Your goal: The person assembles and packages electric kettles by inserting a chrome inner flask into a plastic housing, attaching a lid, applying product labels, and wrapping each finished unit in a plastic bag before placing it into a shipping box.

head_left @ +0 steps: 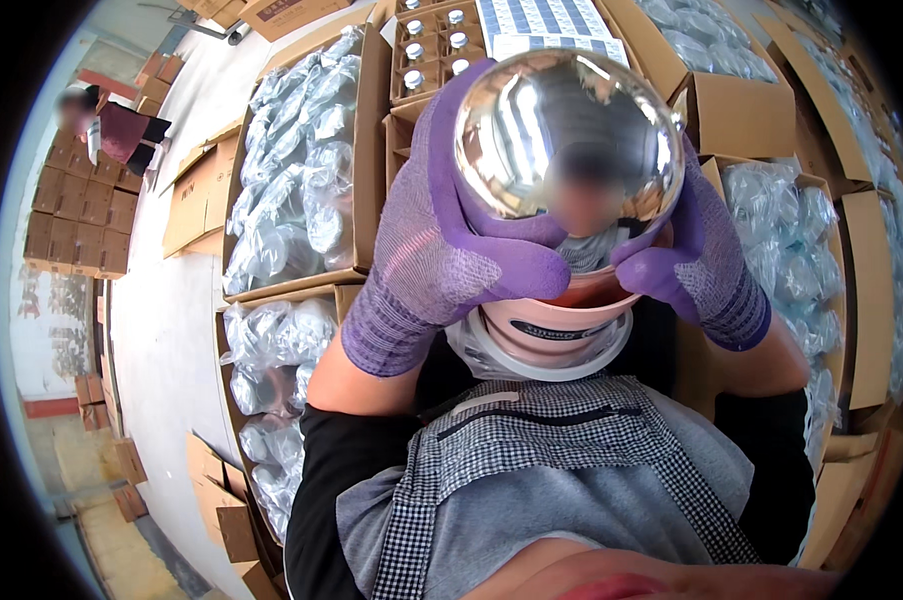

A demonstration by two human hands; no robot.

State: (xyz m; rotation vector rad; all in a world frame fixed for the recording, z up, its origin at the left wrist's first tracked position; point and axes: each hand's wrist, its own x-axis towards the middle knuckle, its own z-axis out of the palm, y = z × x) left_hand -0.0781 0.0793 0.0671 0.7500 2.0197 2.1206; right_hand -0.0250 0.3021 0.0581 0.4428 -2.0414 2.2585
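Checked apron [531, 470] nearest. Both gloved hands, left hand [441, 250] and right hand [701, 260], fingers clamped on steel bowl [568, 135] atop pink pot [556, 325], chest-high. Polished, stiff, probably slippery; grip at rim. Boxes [301, 160] of bagged parts beyond.

We cannot see the lower part of the shiny round steel bowl [569, 130]; our purple-gloved left hand [441, 250] and right hand [706, 265] cover its sides. The pink plastic tub [561, 325] beneath is mostly hidden. The reflection in the bowl is blurred, and so is the distant person [106, 125].
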